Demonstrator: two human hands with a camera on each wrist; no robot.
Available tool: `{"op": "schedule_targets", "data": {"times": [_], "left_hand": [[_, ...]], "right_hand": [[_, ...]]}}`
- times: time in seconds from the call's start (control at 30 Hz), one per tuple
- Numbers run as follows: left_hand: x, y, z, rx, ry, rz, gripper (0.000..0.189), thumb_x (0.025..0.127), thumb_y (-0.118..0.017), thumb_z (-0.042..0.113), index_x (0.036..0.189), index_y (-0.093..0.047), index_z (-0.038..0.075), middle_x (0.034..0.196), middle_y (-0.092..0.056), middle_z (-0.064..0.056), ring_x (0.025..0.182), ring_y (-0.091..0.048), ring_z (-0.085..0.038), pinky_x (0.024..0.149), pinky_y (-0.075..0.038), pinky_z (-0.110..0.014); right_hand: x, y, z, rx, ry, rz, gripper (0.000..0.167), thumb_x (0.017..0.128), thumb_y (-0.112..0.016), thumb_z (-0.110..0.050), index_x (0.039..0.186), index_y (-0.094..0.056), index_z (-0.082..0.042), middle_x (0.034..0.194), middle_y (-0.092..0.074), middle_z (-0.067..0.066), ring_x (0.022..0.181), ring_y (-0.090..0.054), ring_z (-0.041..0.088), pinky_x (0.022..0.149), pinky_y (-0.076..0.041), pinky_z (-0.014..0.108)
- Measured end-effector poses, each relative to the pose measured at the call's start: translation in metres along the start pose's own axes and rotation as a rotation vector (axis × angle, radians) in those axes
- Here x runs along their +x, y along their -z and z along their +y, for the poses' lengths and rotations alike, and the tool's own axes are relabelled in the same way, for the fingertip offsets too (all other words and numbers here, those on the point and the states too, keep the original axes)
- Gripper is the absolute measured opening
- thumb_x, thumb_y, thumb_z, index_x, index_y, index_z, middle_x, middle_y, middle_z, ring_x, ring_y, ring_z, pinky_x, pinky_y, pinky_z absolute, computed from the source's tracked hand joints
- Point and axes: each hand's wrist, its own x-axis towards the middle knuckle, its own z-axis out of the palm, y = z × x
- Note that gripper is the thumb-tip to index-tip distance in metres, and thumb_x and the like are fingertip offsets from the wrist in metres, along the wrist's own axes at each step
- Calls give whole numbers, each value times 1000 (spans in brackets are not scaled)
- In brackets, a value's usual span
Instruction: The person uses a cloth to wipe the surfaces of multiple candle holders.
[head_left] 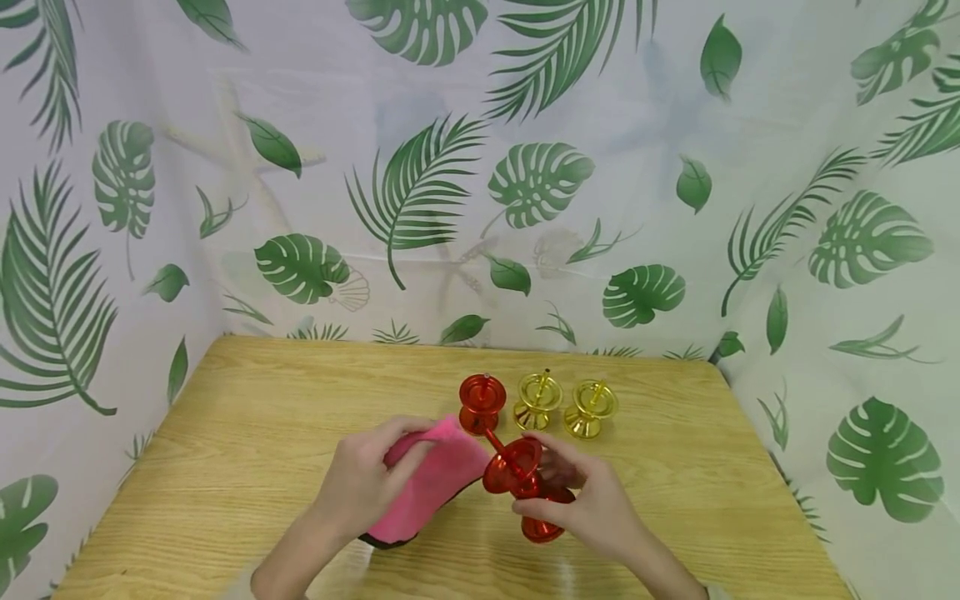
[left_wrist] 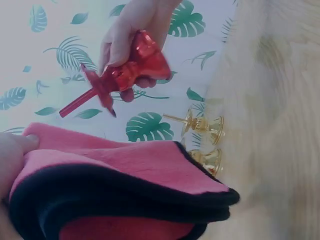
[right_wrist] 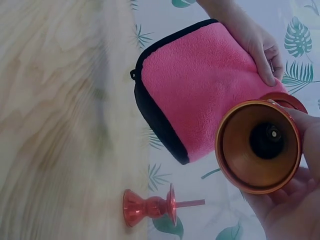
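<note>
My left hand [head_left: 365, 475] pinches a folded pink cloth [head_left: 427, 492] with black edging, which hangs over the table. Its thumb shows at the left edge of the left wrist view, on the pink cloth [left_wrist: 125, 160]. In my right hand [head_left: 588, 496] is a shiny red candlestick [head_left: 513, 465], gripped round its stem and tilted, spike toward the cloth. The right wrist view looks into the hollow underside of this candlestick's base [right_wrist: 235, 150]. Behind it, a second red candlestick [head_left: 482, 396] stands upright on the table.
Two gold candlesticks, one [head_left: 536, 400] beside the standing red one and another [head_left: 590, 408] further right, stand upright toward the back of the wooden table [head_left: 300, 392]. A white curtain [head_left: 450, 275] printed with green leaves hangs behind and along both sides.
</note>
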Motion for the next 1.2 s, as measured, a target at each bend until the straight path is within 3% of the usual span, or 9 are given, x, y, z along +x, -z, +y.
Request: {"op": "schedule_targets", "data": {"times": [0.1, 0.2, 0.47, 0.63, 0.93, 1.1, 1.2], "left_hand": [[-5, -4, -1, -31, -2, 69, 30, 80, -84, -7, 105, -74, 7, 89, -81, -4, 64, -63, -1, 59, -51, -10], [-11, -10, 0, -63, 5, 105, 31, 79, -84, -9, 104, -74, 6, 86, -80, -5, 62, -51, 3, 55, -46, -8], [-27, -32, 4, -100, -6, 135, 28, 81, -84, -8, 104, -73, 6, 92, -80, -7, 76, -77, -13, 71, -60, -13], [-33, -46, 7, -132, -36, 137, 25, 85, -82, -5, 106, -72, 5, 93, -80, -8, 81, -79, -18, 78, -62, -14], [-30, -61, 14, -96, 11, 167, 29, 80, -85, -8, 102, -72, 7, 92, -80, -7, 84, -80, -21, 80, -63, -17], [-29, -63, 15, -101, 32, 157, 27, 79, -85, -8, 100, -72, 4, 96, -81, -10, 90, -81, -24, 84, -63, -17], [-27, -63, 16, -102, 47, 141, 28, 79, -85, -9, 101, -73, 3, 101, -81, -11, 95, -81, -26, 85, -62, -17]], "right_hand": [[3, -2, -1, 95, -90, 30, 71, 81, -91, -13, 145, -61, -7, 110, -79, 17, 90, -74, 8, 82, -63, 24], [6, -6, -1, 180, -168, 59, 73, 81, -90, -9, 147, -58, -6, 111, -79, 22, 88, -75, 10, 81, -63, 23], [12, -14, 2, 288, -249, 125, 70, 83, -88, -6, 146, -58, -4, 107, -79, 21, 84, -77, 11, 77, -64, 24], [14, -19, 1, 313, -243, 133, 67, 84, -87, -5, 145, -58, -1, 106, -79, 22, 82, -77, 10, 74, -63, 22], [12, -27, -5, 294, -246, 129, 65, 89, -84, -10, 147, -57, -3, 108, -79, 23, 86, -78, 9, 77, -64, 23], [7, -27, -4, 314, -157, 44, 69, 97, -73, -7, 157, -41, 4, 116, -74, 35, 93, -77, 3, 81, -65, 24], [5, -29, -2, 326, -119, 38, 69, 97, -71, -4, 158, -39, 5, 112, -75, 33, 92, -75, 3, 81, -64, 23]]}}
